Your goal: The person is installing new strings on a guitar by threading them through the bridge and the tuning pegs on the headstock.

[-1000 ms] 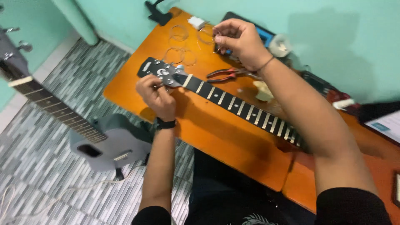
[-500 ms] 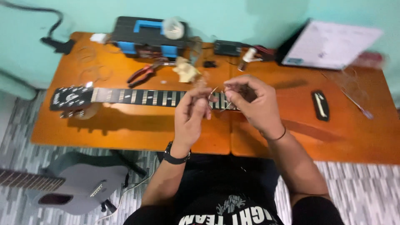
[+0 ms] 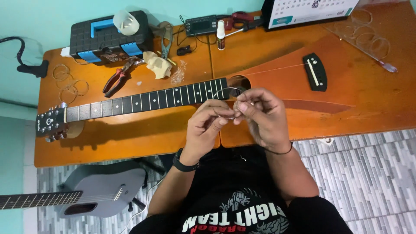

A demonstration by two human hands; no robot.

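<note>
Head view: an orange wooden surface [image 3: 130, 143] stands against a teal wall, over grey tiled floor [image 3: 368, 173]. A thin coiled steel guitar string [image 3: 225, 104] hangs pinched between left hand [image 3: 206, 130] and right hand [image 3: 260, 117] fingers, above the dark guitar fretboard [image 3: 147, 100].

Red-handled pliers [image 3: 117, 80] lie beside a black-and-blue toolbox [image 3: 110, 37] on the table.

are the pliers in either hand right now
No, the red-handled pliers lie on the table, while the left hand and right hand pinch a coiled guitar string.
</note>
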